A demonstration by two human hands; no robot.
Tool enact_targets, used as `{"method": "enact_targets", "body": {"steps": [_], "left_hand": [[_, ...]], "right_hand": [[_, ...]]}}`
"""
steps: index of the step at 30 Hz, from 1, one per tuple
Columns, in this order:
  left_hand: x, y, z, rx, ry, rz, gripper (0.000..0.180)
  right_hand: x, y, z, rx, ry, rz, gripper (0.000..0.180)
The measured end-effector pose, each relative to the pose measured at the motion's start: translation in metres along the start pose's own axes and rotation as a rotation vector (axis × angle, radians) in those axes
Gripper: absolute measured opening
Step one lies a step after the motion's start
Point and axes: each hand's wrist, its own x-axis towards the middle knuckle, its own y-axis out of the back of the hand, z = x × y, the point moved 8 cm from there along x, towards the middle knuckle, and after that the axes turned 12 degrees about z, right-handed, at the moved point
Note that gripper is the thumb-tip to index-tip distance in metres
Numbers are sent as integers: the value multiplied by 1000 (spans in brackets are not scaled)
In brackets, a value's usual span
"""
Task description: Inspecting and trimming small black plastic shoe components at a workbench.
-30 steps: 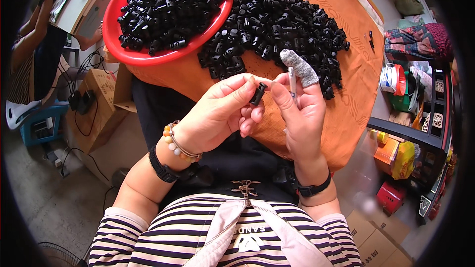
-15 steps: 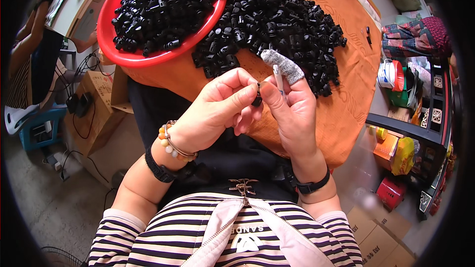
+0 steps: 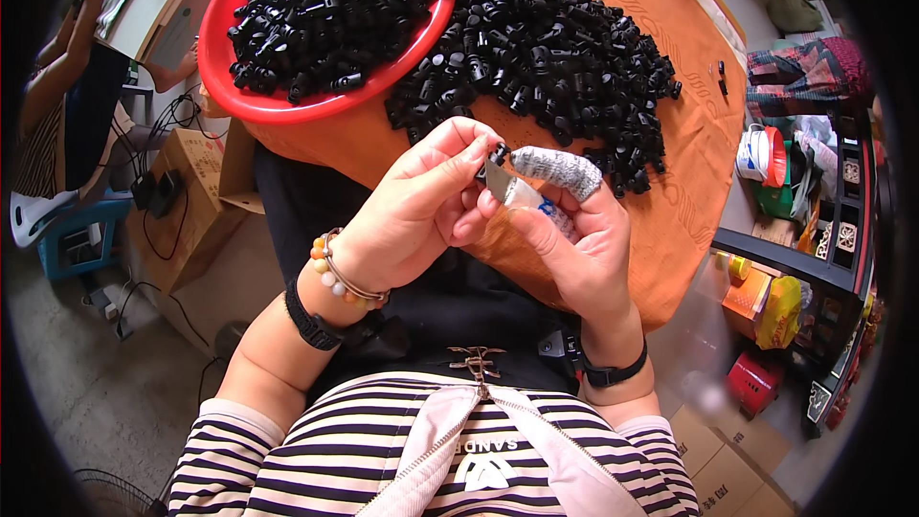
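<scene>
Between its thumb and fingers, my left hand point(image 3: 421, 196) pinches a small black plastic part point(image 3: 499, 152). A short flat blade point(image 3: 497, 179) with a white wrapped grip point(image 3: 523, 196) is held in my right hand point(image 3: 589, 235). The blade lies up against the black part; whether it cuts into it I cannot tell. A grey knitted finger cover point(image 3: 555, 168) sleeves my right index finger, which curls over toward the part. Just beyond my hands, a heap of similar black parts point(image 3: 565, 57) spreads over an orange cloth point(image 3: 699, 144).
A red basin point(image 3: 216, 72) full of black parts stands at the far left of the table. Two or so loose pieces point(image 3: 723, 81) lie by the cloth's right edge. Cardboard boxes point(image 3: 196, 191) and cables are on the left; a dark shelf point(image 3: 785, 258) holds goods on the right. Another person's arm point(image 3: 62, 81) shows far left.
The blade has swung from pointing upward to lying leftward against the black part. My right index finger has bent down toward the part, and the part now shows higher between my fingers.
</scene>
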Motion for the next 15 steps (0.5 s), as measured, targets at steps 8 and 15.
{"method": "enact_targets", "body": {"steps": [8,15], "left_hand": [[-1,0,2,32,-44,17,18],[-2,1,2,37,-59,37,15]], "right_hand": [[-2,2,2,-95,47,29,33],[-3,0,0,-77,60,8,32]]}}
